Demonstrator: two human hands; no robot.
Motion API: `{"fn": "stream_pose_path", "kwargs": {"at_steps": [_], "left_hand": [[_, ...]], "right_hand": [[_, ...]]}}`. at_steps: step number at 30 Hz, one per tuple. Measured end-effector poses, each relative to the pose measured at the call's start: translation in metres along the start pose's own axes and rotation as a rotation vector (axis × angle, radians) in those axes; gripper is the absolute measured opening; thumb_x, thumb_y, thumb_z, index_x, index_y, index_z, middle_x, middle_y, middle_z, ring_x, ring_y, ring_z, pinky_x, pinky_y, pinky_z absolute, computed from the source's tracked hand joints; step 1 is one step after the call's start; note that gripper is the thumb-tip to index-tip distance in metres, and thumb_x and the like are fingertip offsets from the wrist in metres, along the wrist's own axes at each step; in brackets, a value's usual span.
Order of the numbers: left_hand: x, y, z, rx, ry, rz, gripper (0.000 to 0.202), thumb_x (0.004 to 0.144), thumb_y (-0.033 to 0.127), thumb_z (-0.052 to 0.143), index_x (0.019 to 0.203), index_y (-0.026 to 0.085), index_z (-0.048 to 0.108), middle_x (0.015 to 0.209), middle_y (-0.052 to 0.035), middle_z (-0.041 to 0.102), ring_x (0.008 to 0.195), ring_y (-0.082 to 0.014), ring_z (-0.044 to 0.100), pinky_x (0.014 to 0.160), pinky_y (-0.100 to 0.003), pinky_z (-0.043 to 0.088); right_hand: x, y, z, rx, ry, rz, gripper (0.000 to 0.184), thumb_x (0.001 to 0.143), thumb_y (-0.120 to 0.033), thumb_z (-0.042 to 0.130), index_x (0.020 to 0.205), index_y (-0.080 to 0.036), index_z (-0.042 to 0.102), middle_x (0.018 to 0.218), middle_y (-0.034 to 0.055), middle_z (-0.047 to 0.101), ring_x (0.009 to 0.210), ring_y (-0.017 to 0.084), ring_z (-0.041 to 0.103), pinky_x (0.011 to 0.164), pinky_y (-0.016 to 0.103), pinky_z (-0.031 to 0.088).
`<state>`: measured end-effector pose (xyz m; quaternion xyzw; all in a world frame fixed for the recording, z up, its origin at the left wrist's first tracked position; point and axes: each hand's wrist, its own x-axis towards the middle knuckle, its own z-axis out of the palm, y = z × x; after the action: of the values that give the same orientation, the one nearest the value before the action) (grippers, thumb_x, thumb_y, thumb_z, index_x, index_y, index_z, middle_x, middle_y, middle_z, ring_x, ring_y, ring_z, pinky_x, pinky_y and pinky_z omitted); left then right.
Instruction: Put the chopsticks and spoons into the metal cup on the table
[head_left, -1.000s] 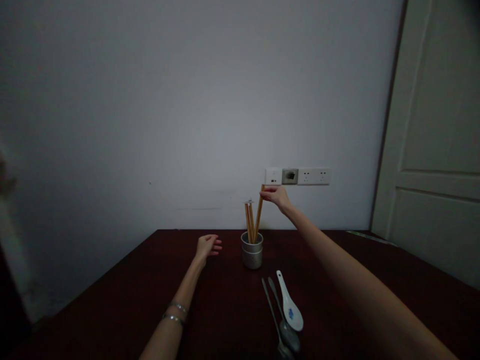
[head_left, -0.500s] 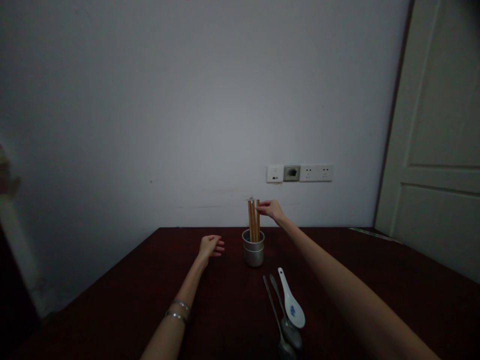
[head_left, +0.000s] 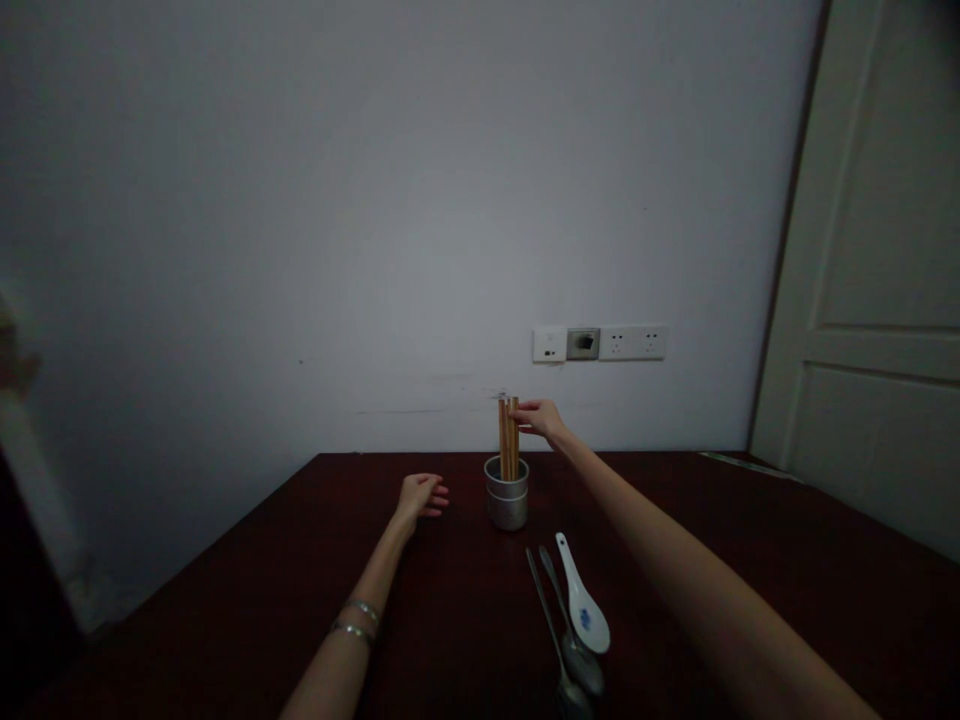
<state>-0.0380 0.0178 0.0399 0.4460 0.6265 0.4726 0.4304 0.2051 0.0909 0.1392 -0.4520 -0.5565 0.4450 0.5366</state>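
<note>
A small metal cup (head_left: pixel 507 500) stands on the dark red table (head_left: pixel 420 620) and holds several wooden chopsticks (head_left: pixel 508 440) upright. My right hand (head_left: pixel 541 418) reaches over the cup and pinches the top ends of the chopsticks. My left hand (head_left: pixel 421 494) rests on the table to the left of the cup, fingers loosely curled and holding nothing. Two thin bracelets (head_left: pixel 354 618) circle my left wrist.
A white ceramic spoon with a blue mark (head_left: pixel 581 607) and two metal spoons (head_left: pixel 568 660) lie on the table in front of the cup. A wall socket strip (head_left: pixel 598 343) is behind. A white door (head_left: pixel 877 300) stands at the right.
My right hand has lowered a chopstick into the cup, and the bundle now stands straighter. My left hand has stayed in place.
</note>
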Motion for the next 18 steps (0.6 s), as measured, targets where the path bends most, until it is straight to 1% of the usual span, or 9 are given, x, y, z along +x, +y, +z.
{"fn": "stream_pose_path", "kwargs": {"at_steps": [4,9,18], "left_hand": [[0.002,-0.003,-0.001,-0.02,-0.004,0.002,0.021,0.08,0.024,0.043,0.093,0.011,0.053,0.081,-0.0099,0.066,0.051,-0.0111,0.06,0.044,-0.021,0.047],[0.001,-0.005,-0.001,0.0,-0.009,-0.014,0.021,0.081,0.023,0.041,0.095,0.011,0.051,0.085,-0.0104,0.065,0.051,-0.0108,0.061,0.044,-0.02,0.047],[0.004,-0.012,-0.003,0.004,-0.018,-0.045,0.02,0.081,0.023,0.04,0.093,0.011,0.051,0.086,-0.0108,0.065,0.05,-0.0107,0.06,0.042,-0.02,0.046]], "right_hand": [[-0.002,-0.001,-0.001,0.027,0.017,0.029,0.009,0.062,-0.008,0.065,0.065,-0.011,0.057,0.058,0.0014,0.062,0.053,0.01,0.058,0.051,0.021,0.051],[-0.003,-0.003,0.0,0.041,0.007,0.065,0.011,0.065,-0.006,0.062,0.068,-0.012,0.054,0.054,0.0006,0.06,0.049,0.011,0.058,0.048,0.023,0.05],[-0.004,0.0,0.0,0.038,-0.021,0.099,0.017,0.063,-0.005,0.064,0.077,-0.011,0.054,0.054,0.0005,0.061,0.05,0.011,0.058,0.053,0.024,0.051]]}}
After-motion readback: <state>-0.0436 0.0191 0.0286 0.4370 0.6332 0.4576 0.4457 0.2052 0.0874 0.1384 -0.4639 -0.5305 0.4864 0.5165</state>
